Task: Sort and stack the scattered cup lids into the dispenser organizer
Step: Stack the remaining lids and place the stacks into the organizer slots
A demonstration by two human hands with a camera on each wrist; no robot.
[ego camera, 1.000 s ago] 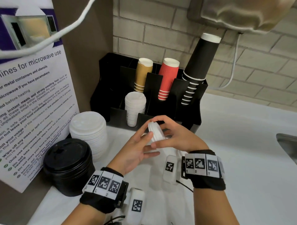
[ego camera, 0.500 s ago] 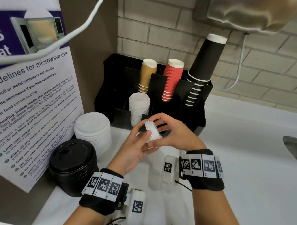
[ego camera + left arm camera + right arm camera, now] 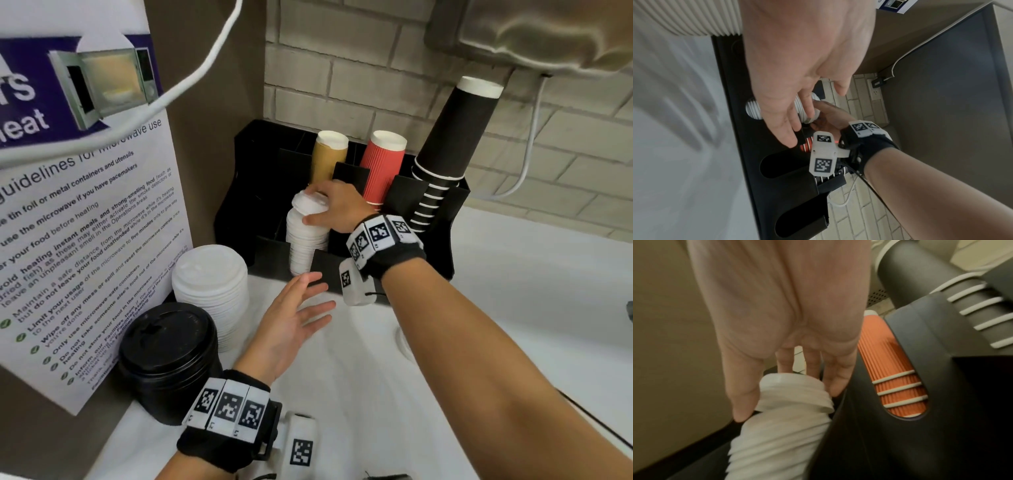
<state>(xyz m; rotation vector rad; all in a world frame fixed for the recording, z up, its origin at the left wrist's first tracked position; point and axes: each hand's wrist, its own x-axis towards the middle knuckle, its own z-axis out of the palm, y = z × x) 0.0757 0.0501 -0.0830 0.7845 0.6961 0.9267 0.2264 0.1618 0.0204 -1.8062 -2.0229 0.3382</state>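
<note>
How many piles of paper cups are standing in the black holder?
3: a tan stack at the left, a red stack in the middle, and a tall black stack leaning at the right. More may hide behind the organizer walls.

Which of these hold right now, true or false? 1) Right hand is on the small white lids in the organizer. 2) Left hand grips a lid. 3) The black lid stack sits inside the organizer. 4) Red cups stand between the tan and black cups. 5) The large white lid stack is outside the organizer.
1) True: the right hand holds the top lids on the small white lid stack in the organizer.
2) False: the left hand is open and holds nothing.
3) False: the black lid stack stands on the counter.
4) True: red cups stand between tan cups and black cups.
5) True: the large white lid stack stands on the counter.
</note>
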